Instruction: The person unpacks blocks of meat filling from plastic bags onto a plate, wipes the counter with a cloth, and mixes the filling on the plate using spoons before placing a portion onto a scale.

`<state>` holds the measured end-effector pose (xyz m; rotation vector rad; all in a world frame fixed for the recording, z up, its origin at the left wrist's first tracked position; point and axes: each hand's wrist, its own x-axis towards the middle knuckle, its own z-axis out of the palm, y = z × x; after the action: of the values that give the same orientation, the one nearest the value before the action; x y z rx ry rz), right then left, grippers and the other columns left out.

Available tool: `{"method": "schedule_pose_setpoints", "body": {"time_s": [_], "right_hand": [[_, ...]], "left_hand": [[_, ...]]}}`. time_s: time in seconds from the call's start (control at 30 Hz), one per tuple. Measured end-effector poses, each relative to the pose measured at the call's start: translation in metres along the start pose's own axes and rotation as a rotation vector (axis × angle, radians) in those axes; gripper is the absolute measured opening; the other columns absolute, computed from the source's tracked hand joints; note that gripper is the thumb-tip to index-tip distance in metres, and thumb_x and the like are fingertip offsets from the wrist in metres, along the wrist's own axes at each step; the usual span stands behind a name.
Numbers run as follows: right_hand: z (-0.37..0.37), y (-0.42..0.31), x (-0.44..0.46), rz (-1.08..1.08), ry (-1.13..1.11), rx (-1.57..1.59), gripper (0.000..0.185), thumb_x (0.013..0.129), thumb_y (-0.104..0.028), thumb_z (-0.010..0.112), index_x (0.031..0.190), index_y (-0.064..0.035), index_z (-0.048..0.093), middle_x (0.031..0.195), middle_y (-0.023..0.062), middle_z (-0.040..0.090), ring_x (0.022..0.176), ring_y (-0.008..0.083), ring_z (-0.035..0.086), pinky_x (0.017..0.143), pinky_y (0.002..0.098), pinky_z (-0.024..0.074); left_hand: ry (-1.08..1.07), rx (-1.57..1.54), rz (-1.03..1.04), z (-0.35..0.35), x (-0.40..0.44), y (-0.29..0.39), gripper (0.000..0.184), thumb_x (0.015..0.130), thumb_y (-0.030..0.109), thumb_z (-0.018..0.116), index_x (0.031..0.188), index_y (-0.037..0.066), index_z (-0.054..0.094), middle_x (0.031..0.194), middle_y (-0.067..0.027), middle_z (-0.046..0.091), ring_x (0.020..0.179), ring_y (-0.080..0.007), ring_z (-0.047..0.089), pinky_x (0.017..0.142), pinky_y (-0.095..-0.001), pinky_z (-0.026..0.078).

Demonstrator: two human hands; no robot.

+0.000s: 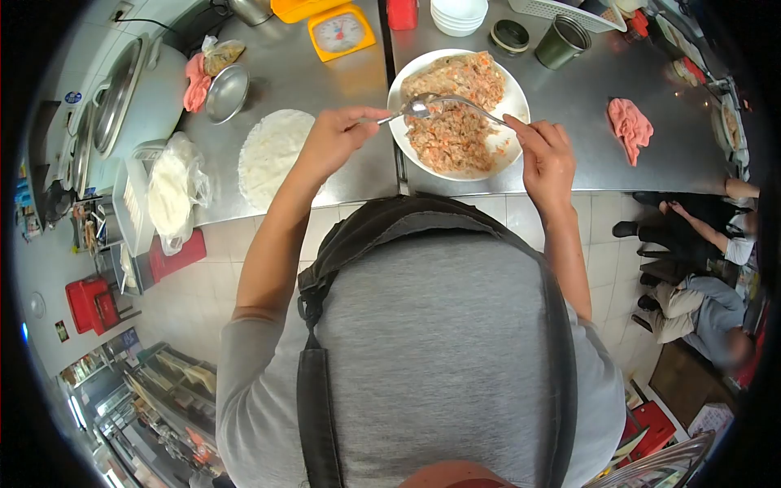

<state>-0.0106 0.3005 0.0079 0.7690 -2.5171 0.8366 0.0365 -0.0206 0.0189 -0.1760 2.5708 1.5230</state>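
Note:
My left hand point(340, 138) is closed on the handle of a metal spoon point(394, 117) reaching over the plate from the left. From the other side, my right hand point(545, 154) grips a second metal spoon point(476, 106) by its handle end. The two spoons meet over the left part of a large white plate point(514, 98), and I cannot tell their bowls apart. Minced filling with orange bits point(451, 138) is heaped on the plate in two portions. A round white dough sheet point(272, 154) lies left of the plate, partly behind my left forearm.
A metal bowl point(227, 94), a yellow scale point(342, 34) and a bagged pale dough mass point(171, 195) are on the left. Behind the plate stand stacked white bowls point(459, 16) and a green metal cup point(563, 42). A pink cloth point(630, 130) lies right. People sit at far right.

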Motion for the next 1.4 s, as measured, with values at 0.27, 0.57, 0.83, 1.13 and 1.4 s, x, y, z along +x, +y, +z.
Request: {"method": "schedule_pose_setpoints", "body": {"time_s": [0.27,0.57,0.83,1.13,1.4], "right_hand": [[-0.004,-0.015,0.031,-0.078,0.058,0.011,0.039,0.076,0.005,0.062,0.108,-0.0138,0.073,0.080,0.0051,0.061,0.077,0.0230,0.055,0.071,0.0353,0.0439],[-0.002,-0.025,0.064,-0.106,0.166,0.078,0.037,0.081,0.004,0.061,0.113,-0.0126,0.072,0.081,0.0075,0.059,0.074,0.0245,0.053,0.069,0.0356,0.0426],[0.007,-0.016,0.044,-0.044,0.103,0.119,0.035,0.083,0.003,0.060,0.113,-0.0126,0.072,0.079,0.0070,0.057,0.075,0.0241,0.052,0.071,0.0355,0.0426],[-0.001,0.003,0.025,0.095,0.112,0.045,0.035,0.085,0.005,0.057,0.112,-0.0122,0.071,0.081,0.0070,0.060,0.074,0.0244,0.051,0.068,0.0349,0.0424],[0.001,-0.005,0.035,0.066,0.131,0.026,0.032,0.085,0.002,0.059,0.111,-0.0121,0.072,0.078,0.0065,0.059,0.072,0.0243,0.051,0.068,0.0350,0.0424]], "left_hand": [[-0.161,-0.463,-0.226,-0.033,0.008,0.018,0.029,0.088,0.014,0.063,0.116,0.009,0.070,0.066,0.0098,0.047,0.056,-0.0019,0.033,0.051,-0.0188,0.022],[0.915,0.333,0.574,-0.118,0.072,0.047,0.030,0.088,0.015,0.061,0.116,0.020,0.070,0.071,-0.0078,0.068,0.058,-0.0173,0.060,0.054,-0.0319,0.044],[0.886,0.907,0.292,-0.128,0.116,0.030,0.031,0.089,0.022,0.057,0.117,0.031,0.068,0.082,-0.0140,0.070,0.075,-0.0331,0.068,0.067,-0.0448,0.053],[0.890,0.800,0.312,-0.121,0.096,0.048,0.028,0.088,0.025,0.059,0.112,0.019,0.071,0.083,-0.0189,0.069,0.076,-0.0349,0.068,0.071,-0.0447,0.052],[0.845,0.847,0.243,-0.139,0.116,0.019,0.029,0.092,0.031,0.056,0.119,0.035,0.066,0.085,-0.0102,0.071,0.081,-0.0321,0.068,0.071,-0.0435,0.053]]}}
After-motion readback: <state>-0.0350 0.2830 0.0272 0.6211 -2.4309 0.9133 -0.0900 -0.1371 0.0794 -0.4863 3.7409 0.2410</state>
